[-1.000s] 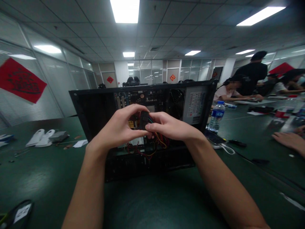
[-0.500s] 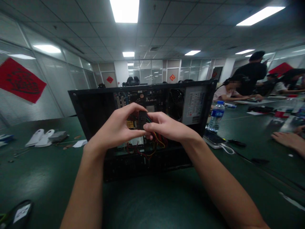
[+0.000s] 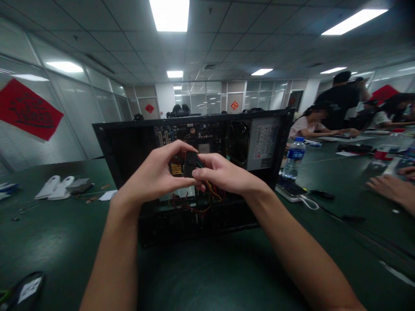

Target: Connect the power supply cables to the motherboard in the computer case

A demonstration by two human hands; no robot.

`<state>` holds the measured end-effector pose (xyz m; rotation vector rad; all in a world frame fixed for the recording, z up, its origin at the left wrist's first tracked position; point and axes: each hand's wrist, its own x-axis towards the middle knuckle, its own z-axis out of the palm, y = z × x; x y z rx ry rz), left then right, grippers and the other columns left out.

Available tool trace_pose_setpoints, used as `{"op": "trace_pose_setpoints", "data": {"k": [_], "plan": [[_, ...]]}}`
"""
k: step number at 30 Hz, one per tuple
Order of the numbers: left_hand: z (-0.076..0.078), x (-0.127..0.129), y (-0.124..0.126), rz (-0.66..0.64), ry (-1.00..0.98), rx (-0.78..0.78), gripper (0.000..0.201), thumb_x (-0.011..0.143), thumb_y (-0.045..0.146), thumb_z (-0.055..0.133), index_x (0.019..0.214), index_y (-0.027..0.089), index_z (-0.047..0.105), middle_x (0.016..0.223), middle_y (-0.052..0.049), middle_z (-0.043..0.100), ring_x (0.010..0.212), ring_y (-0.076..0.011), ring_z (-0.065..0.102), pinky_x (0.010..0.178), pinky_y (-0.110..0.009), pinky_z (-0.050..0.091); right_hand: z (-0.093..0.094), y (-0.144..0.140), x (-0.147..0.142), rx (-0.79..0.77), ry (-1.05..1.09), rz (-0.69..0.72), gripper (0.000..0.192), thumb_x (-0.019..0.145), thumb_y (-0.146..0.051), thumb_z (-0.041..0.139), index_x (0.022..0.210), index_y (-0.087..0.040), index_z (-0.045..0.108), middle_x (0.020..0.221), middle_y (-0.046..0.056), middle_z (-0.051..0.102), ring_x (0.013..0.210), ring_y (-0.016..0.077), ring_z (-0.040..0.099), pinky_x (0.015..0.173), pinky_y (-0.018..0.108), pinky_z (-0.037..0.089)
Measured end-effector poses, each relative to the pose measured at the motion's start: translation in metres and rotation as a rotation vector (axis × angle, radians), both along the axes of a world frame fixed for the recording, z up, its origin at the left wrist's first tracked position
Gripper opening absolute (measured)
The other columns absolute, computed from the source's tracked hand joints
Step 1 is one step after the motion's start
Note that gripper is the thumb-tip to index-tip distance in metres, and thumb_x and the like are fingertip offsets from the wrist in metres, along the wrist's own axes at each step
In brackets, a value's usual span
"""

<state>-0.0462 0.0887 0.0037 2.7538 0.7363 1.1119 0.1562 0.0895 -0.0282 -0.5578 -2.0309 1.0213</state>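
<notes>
Between my hands is a black cable connector point(image 3: 190, 164) with coloured wires point(image 3: 214, 192) running from it. My right hand point(image 3: 223, 172) grips its right side, thumb on the front. The thumb and fingers of my left hand point(image 3: 158, 172) curve round its top and bottom ends, leaving a gap by the palm. Behind them stands a computer case point(image 3: 121, 142) on its side edge, its open face toward me. Inside it I see a motherboard point(image 3: 210, 131), a round black fan point(image 3: 239, 140) and a silver power supply point(image 3: 264, 142). My fingers cover part of the board.
On the right stand a water bottle point(image 3: 294, 159) and a phone point(image 3: 290, 186) with a white cable. Another person's hand point(image 3: 389, 188) rests at the far right. Left lie white objects point(image 3: 55, 188) and a grey block point(image 3: 79, 185). A dark pouch-like item point(image 3: 30, 289) lies near left.
Both my hands and the connector have shifted slightly to the left. The connector stays held between them. At the back right, a standing person has turned a little.
</notes>
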Motion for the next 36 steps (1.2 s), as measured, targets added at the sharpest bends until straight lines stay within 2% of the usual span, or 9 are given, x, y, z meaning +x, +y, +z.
{"op": "trace_pose_setpoints", "data": {"k": [16, 24, 36], "plan": [[-0.0018, -0.0024, 0.0013, 0.000, -0.036, -0.066, 0.051, 0.072, 0.041, 0.085, 0.114, 0.020, 0.065, 0.107, -0.005, 0.071, 0.094, -0.0209, 0.068, 0.082, -0.031, 0.055, -0.0036, 0.0012, -0.0051, -0.053, 0.049, 0.026, 0.015, 0.086, -0.029, 0.058, 0.080, -0.015, 0.054, 0.067, -0.002, 0.058, 0.055, 0.0087, 0.054, 0.054, 0.022, 0.045], [-0.0002, -0.0011, 0.0004, 0.029, 0.001, -0.046, 0.050, 0.071, 0.042, 0.085, 0.111, 0.019, 0.066, 0.105, -0.005, 0.072, 0.093, -0.0211, 0.068, 0.082, -0.031, 0.055, -0.0011, -0.0013, -0.0071, -0.104, 0.040, -0.014, 0.011, 0.081, -0.024, 0.058, 0.074, -0.016, 0.054, 0.064, -0.002, 0.058, 0.055, 0.0084, 0.054, 0.054, 0.021, 0.045], [0.0010, -0.0001, -0.0024, 0.047, 0.005, -0.058, 0.052, 0.071, 0.046, 0.084, 0.112, 0.019, 0.066, 0.107, -0.007, 0.072, 0.096, -0.0233, 0.067, 0.085, -0.034, 0.054, -0.0013, -0.0037, -0.0060, -0.116, 0.081, 0.013, 0.015, 0.077, -0.027, 0.060, 0.069, -0.016, 0.055, 0.060, -0.002, 0.056, 0.056, 0.0089, 0.051, 0.056, 0.022, 0.042]]}}
